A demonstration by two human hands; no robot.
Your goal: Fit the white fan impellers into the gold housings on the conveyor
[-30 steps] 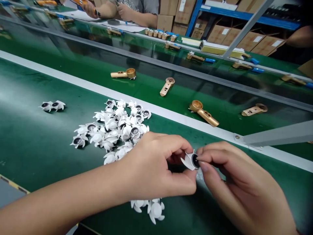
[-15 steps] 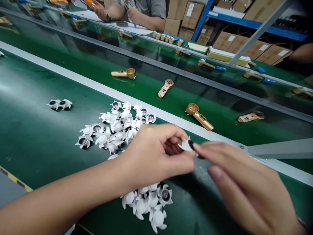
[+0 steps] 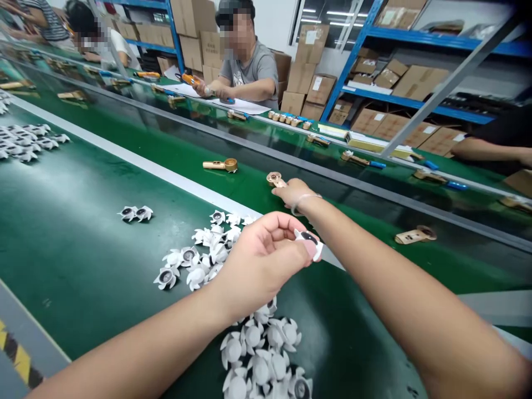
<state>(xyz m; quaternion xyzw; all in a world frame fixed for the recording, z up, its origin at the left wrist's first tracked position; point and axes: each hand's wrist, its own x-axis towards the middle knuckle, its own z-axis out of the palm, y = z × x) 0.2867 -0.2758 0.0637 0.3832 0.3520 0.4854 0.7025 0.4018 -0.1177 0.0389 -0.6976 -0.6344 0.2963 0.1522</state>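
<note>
My left hand point(image 3: 261, 260) is closed around a small white fan impeller point(image 3: 308, 237) with a black centre, pinched between thumb and fingers above the green table. My right hand point(image 3: 294, 193) stretches over the green belt, its fingers closed on the handle of a gold handheld fan body point(image 3: 274, 178). The round end of that body points away from me, and the hand covers most of its handle. Under and beside my left forearm lie a pile of white impellers point(image 3: 197, 274) and a second pile point(image 3: 261, 366) nearer to me.
Other gold fan bodies lie on the belt, one to the left point(image 3: 220, 165) and one to the right point(image 3: 415, 235). Two impellers point(image 3: 135, 213) sit apart; rows of them point(image 3: 25, 141) stand far left. A metal rail point(image 3: 199, 134) runs behind the belt. Co-workers sit across.
My right hand has left the impeller and reached forward to a gold fan body on the belt, taking hold of it. My left hand keeps the impeller. The view has tilted up.
</note>
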